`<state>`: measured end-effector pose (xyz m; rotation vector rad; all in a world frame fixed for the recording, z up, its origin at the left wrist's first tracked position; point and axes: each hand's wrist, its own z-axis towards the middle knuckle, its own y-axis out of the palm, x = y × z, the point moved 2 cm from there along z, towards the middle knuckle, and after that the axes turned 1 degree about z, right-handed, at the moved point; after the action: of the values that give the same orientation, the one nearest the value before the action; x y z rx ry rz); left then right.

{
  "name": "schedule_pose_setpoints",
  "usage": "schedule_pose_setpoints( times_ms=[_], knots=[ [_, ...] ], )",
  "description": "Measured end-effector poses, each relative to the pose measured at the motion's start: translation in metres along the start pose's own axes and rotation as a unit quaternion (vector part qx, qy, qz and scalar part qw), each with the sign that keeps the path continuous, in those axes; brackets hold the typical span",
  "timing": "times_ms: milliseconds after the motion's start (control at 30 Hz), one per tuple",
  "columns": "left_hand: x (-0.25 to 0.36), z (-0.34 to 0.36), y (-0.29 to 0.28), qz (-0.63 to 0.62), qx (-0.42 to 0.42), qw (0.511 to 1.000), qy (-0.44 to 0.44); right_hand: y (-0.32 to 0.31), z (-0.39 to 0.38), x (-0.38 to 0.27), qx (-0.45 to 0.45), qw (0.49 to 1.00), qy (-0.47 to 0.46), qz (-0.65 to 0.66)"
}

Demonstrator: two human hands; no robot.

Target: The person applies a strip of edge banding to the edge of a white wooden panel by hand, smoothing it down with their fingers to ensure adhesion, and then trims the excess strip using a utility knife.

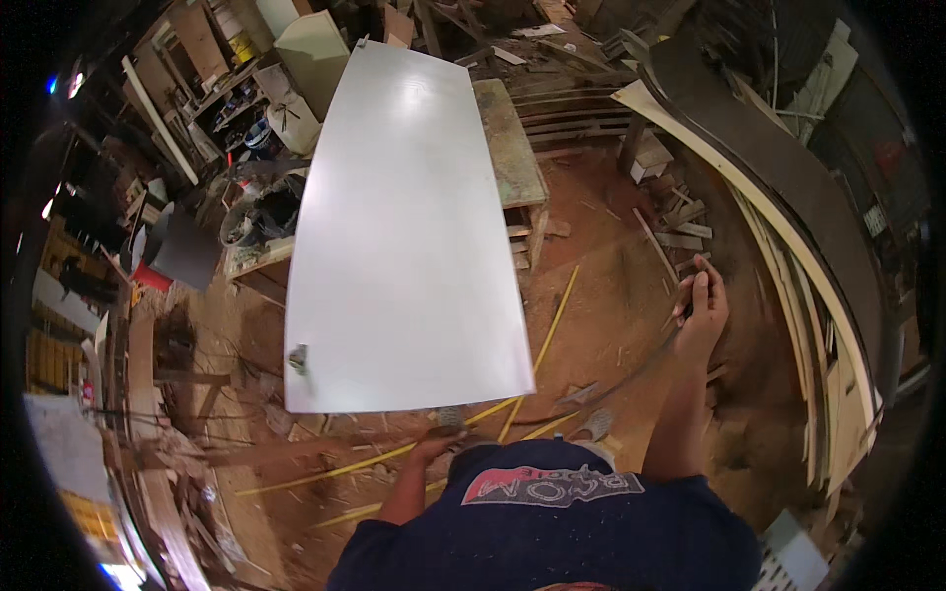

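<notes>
A long white panel (404, 236) with a smooth, shiny face lies over a wooden workbench (512, 148) in front of me. Small metal fittings, hinge-like, sit at its near left corner (299, 359) and its far end. My left hand (440, 443) is low beside my body, just short of the panel's near edge; its fingers are too dark and small to read. Out to the right, away from the panel, my right hand (704, 300) is raised with fingers curled around a small dark thing I cannot make out. A dark hose or cable (636, 374) trails below that hand.
Yellow strips (559, 320) cross the reddish floor around my feet. Curved wooden boards (788, 227) stand along the right. Wood offcuts (685, 222) are heaped near them. Buckets (258, 135) and a cluttered low table (258, 264) are on the left, with more scrap wood beyond.
</notes>
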<state>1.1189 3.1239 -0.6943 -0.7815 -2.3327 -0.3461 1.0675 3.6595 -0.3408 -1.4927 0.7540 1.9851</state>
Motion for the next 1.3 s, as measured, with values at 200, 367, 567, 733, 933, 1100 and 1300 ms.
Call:
schedule_pose_setpoints(
  times_ms=[200,367,567,733,933,1100,1300],
  knots=[
    [0.075,0.046,0.13,0.027,0.07,0.997,-0.009,-0.132,0.066,0.005,-0.025,0.997,-0.027,-0.071],
    [0.165,0.057,0.192,0.105,0.138,0.983,0.064,-0.177,0.114,0.013,-0.055,0.993,-0.024,-0.103],
    [0.28,0.073,0.225,0.134,0.213,0.952,0.177,-0.153,0.175,0.042,-0.121,0.963,-0.176,-0.162],
    [0.411,0.134,0.245,0.051,0.177,0.941,0.284,-0.111,0.218,0.063,-0.278,0.933,-0.139,-0.182],
    [0.605,0.179,0.254,-0.009,0.034,0.905,0.424,-0.047,0.291,0.077,-0.409,0.883,-0.065,-0.222],
    [0.707,0.203,0.238,0.046,0.02,0.881,0.47,0.005,0.355,0.085,-0.414,0.885,-0.06,-0.204],
    [0.765,0.243,0.2,0.062,0.08,0.899,0.427,0.063,0.443,0.114,-0.478,0.855,-0.047,-0.194]
  ],
)
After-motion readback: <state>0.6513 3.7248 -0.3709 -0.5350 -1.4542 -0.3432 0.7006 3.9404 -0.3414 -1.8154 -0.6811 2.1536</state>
